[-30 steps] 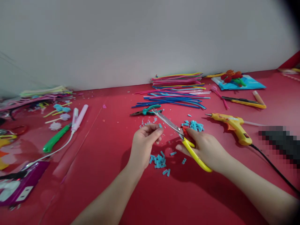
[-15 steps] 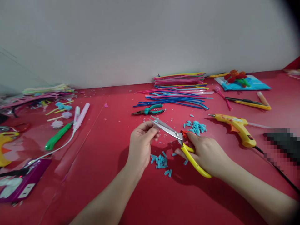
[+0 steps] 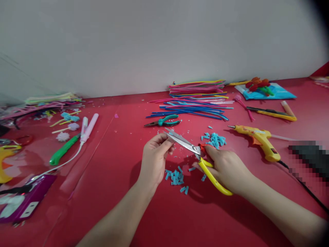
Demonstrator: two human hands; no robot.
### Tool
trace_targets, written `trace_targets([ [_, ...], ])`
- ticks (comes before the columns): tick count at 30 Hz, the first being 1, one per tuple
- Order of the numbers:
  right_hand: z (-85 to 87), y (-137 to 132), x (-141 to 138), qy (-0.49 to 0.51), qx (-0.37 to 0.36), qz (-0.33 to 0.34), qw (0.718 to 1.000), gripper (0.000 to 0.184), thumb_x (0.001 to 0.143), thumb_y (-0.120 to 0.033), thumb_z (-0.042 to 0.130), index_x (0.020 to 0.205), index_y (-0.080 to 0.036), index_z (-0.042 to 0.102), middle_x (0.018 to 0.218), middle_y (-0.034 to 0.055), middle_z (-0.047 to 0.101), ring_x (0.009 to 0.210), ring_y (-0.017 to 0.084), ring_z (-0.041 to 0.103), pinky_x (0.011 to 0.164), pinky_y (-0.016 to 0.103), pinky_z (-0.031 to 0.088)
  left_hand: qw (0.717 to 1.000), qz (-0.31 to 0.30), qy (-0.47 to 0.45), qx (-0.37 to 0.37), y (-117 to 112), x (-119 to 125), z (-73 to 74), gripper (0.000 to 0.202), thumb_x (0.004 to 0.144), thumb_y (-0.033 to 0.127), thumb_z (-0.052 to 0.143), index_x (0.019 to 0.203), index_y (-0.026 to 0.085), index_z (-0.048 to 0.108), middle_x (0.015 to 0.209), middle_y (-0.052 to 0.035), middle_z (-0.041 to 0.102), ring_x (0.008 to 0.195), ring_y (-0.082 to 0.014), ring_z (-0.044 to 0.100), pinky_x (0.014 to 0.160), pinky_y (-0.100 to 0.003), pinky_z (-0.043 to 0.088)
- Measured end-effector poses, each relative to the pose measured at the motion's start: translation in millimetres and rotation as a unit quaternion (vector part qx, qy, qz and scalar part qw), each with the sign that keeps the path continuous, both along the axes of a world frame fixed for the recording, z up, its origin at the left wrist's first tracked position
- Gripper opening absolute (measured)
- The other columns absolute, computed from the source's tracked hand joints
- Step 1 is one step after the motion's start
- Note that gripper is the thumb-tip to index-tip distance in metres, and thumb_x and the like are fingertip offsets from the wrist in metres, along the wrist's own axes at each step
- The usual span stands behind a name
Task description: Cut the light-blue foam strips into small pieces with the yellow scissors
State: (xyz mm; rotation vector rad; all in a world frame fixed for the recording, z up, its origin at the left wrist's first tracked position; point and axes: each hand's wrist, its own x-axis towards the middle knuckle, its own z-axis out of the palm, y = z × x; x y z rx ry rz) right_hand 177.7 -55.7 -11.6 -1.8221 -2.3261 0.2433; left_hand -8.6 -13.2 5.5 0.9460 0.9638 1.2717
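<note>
Right hand gripping the yellow-handled scissors, blades slightly parted above the red tabletop; left hand pinched closed at the blade tips, its contents too small to tell; cut blue pieces lie between the hands, glue gun nearby

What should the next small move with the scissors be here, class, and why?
Probably close the scissors for one more snip. The right hand grips the yellow handles, and the blade tips sit right at the pinched fingertips of the left hand. What the fingers pinch is too small to make out. Short blue cut pieces already lie on the red table below, which suggests repeated cutting.
</note>
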Motion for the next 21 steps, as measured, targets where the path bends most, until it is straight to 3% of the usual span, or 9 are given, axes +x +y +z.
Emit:
trace_targets([
  [21,1.7,-1.6,3.3,0.005,-0.004,-0.007,1.000,0.030,0.077,-0.049,0.036,0.067,-0.021,0.037,0.050,-0.0005,0.050,0.043,0.012,0.043,0.044,0.024,0.016,1.000,0.003,0.015,-0.007,-1.1,0.0,5.6,0.005,0.066,0.019,0.060,0.068,0.014,0.059,0.059,0.0025,0.050,0.052,-0.0047,0.042,0.048,-0.017,0.034],
])
